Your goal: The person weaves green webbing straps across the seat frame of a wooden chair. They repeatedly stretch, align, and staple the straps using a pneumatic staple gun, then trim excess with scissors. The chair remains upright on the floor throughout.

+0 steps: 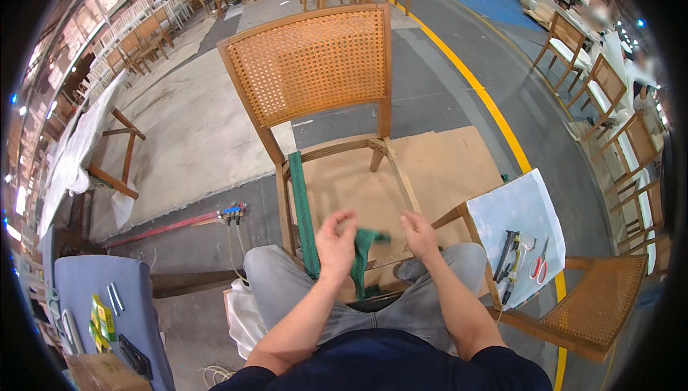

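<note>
A wooden chair frame [284, 208] with a woven cane back [308, 65] stands before me, its seat opening bare in the middle. One green webbing strap [304, 226] runs front to back along the left side of the seat. My left hand [335, 246] is above the front of the seat, closed at the edge of a loose green webbing strap [360, 262]. That strap hangs down between my knees, its upper end blurred. My right hand [419, 235] hovers to the right of this end, fingers curled together; whatever they hold is too small to make out.
At right, a chair with a white sheet [512, 208] bears a staple gun [505, 258] and red-handled scissors [540, 265]. A blue padded surface [86, 276] holds a yellow-green box [100, 323]. Cardboard [448, 151] lies under the chair. An air hose fitting [233, 212] is at left.
</note>
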### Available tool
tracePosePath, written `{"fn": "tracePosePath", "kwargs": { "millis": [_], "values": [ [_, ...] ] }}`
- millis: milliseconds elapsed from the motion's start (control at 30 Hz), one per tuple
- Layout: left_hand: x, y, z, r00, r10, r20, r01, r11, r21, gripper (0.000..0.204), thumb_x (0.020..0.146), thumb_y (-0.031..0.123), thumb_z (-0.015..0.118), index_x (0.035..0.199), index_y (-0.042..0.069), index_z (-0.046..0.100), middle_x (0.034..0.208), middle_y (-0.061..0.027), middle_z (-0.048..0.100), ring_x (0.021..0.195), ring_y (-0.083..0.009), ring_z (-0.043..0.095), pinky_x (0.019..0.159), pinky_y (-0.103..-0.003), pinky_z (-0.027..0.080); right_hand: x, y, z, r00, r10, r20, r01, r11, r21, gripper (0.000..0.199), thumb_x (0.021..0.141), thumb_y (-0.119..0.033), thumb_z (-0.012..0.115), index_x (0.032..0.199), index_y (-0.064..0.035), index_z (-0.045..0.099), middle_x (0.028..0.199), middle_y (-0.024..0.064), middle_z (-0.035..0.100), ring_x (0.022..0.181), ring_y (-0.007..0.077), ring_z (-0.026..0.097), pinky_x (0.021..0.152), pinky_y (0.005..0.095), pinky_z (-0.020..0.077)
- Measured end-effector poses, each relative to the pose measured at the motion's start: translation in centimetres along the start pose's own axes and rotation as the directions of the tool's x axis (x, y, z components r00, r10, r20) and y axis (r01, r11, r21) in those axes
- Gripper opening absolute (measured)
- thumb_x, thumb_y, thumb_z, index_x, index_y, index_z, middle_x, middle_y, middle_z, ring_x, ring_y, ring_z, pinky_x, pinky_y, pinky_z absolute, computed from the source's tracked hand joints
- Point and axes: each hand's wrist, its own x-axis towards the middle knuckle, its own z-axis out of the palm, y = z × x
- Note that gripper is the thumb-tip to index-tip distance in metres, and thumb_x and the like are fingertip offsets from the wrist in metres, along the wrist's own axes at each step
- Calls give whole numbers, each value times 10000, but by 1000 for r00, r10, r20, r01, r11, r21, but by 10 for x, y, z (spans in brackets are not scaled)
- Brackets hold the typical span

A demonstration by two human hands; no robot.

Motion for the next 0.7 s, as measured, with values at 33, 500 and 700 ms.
{"fn": "tracePosePath", "kwargs": {
  "millis": [33, 500, 700],
  "values": [
    [9, 9, -7, 998, 39, -56, -43, 996, -78, 243, 989, 16, 707, 1230, -11, 716, 1153, -71, 751, 1053, -147, 688, 952, -303, 554, -10, -20, 15, 991, -34, 132, -6, 956, 293, 597, 1112, -352, 555, 1570, 20, 465, 1464, 176, 633, 1332, 273, 611, 1136, 403, 470],
    [-12, 5, 24, 987, -24, 160, 85, 918, -387, 503, 984, -124, 615, 1463, 2, 526, 1405, -123, 578, 1119, -147, 695, 919, -267, 580, -61, -62, -3, 882, 56, 467, -311, 813, 491, 267, 1072, -194, 673, 1246, 8, 692, 1149, 27, 734, 1056, 107, 663, 942, 276, 523],
    [-59, -16, 28, 945, 161, 284, -66, 947, -314, 693, 949, -202, 571, 1564, 58, 387, 1462, -106, 456, 1198, -178, 672, 946, -271, 568, -41, -87, -6, 980, 43, 196, -152, 798, 583, 148, 1063, -169, 680, 1092, -34, 730, 984, -28, 719, 916, 55, 619, 838, 268, 504]
  ]
}}
